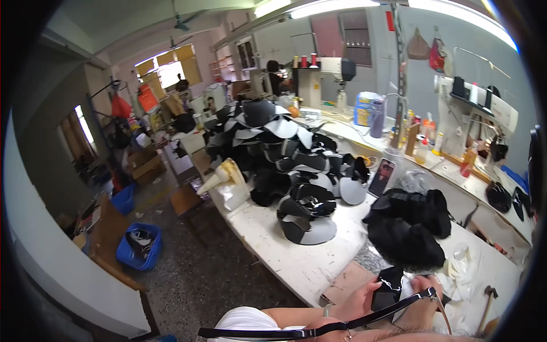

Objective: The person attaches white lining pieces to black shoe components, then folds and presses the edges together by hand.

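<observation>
Low in the head view, my left hand (356,301) and my right hand (420,311) are closed on a black piece with a white side, which looks like a shoe upper (387,295). The left fingers pinch its left edge, and the right fingers curl round its right side. Part of the piece is hidden by a thin black bar (364,322) crossing close in front. Just beyond my hands lies a heap of soft black pieces (404,242). A flat tan board (348,282) rests by my left hand.
A large pile of black and white uppers (273,154) covers the far bench. Nearer stand a curled stack (307,219) and a phone (382,178). A hammer (488,302) lies at right. Sewing machines (476,102) line the wall. A blue basket (138,248) stands on the floor.
</observation>
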Action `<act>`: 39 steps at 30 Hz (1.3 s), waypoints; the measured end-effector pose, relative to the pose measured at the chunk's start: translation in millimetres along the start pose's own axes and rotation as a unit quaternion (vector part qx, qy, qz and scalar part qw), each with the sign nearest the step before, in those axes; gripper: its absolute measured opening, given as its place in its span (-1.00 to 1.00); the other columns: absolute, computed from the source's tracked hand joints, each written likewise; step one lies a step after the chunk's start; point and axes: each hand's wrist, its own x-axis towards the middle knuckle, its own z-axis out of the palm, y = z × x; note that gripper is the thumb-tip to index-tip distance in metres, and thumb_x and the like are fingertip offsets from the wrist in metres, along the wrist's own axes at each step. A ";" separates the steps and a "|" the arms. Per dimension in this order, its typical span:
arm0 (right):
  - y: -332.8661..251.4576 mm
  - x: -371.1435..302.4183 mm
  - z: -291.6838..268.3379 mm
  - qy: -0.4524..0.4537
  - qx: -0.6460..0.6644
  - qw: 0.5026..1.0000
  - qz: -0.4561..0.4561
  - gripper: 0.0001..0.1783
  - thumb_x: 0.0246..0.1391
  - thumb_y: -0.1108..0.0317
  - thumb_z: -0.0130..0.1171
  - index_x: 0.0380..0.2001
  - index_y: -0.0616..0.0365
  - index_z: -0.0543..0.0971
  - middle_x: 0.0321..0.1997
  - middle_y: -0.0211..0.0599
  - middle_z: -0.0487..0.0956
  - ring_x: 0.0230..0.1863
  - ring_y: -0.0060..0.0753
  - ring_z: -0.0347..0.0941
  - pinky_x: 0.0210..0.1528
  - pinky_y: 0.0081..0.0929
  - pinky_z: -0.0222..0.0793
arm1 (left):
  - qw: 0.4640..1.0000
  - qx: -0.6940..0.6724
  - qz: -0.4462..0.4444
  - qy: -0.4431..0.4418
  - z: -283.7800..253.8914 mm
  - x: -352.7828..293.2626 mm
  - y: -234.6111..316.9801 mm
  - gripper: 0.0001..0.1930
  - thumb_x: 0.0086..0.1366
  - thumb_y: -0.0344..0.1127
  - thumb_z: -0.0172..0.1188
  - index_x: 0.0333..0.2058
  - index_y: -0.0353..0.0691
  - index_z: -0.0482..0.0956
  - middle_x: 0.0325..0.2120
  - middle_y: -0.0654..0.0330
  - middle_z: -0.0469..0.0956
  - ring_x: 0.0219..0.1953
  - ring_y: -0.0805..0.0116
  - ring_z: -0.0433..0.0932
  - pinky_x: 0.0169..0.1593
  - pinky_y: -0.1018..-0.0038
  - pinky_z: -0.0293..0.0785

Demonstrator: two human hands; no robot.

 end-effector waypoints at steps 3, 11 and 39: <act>-10.1 -15.6 12.9 -0.109 0.143 0.983 -0.037 -0.80 -0.21 0.39 0.21 -0.54 0.30 0.46 -0.49 -0.17 0.40 -0.49 -0.21 0.34 -0.44 -0.38 0.23 | 0.994 0.081 0.071 -0.005 8.3 -0.1 3.2 -0.57 0.33 -0.31 -0.13 0.17 -0.22 0.19 0.01 0.18 0.41 0.04 0.36 0.41 0.15 0.37 0.29; -57.4 -20.0 -2.9 -0.018 0.520 0.828 0.209 -0.69 -0.06 0.26 0.32 -0.45 0.28 0.48 -0.40 -0.46 0.37 -0.37 -0.62 0.29 -0.34 -0.63 0.21 | 0.989 0.140 0.056 -0.012 8.0 2.7 7.7 -0.60 0.45 -0.12 -0.26 0.09 -0.23 0.30 -0.04 0.22 0.44 0.01 0.42 0.41 0.12 0.43 0.29; -26.2 -65.5 -35.6 -0.041 0.619 0.719 0.313 -0.57 -0.10 0.59 0.30 -0.09 0.40 0.49 -0.25 -0.34 0.56 -0.29 -0.64 0.44 -0.29 -0.72 0.33 | 0.852 0.429 -0.290 0.079 70.2 8.9 59.7 -0.80 0.36 -0.29 0.01 -0.09 -0.14 0.49 -0.26 0.32 0.54 -0.23 0.54 0.51 -0.12 0.58 0.43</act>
